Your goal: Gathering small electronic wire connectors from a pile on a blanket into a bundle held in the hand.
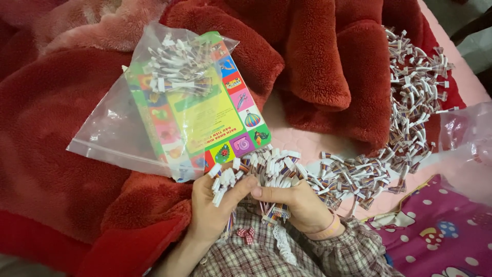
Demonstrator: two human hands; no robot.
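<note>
My left hand (215, 205) and my right hand (297, 202) meet low in the middle, both gripping one bunch of short striped cable pieces with white plug ends (259, 172). More of the same cable pieces (410, 102) lie in a long curved heap from my hands up the right side. Above my hands lies a clear zip bag (107, 133) with a small bundle of cable pieces (177, 69) inside it, resting on a colourful picture book (205, 113).
A thick red fleece blanket (51, 133) covers the left and top. A pink sheet (302, 138) shows under the heap. A purple spotted cloth (446, 231) and another clear bag (469, 138) lie at the right. My sleeves are plaid (266, 256).
</note>
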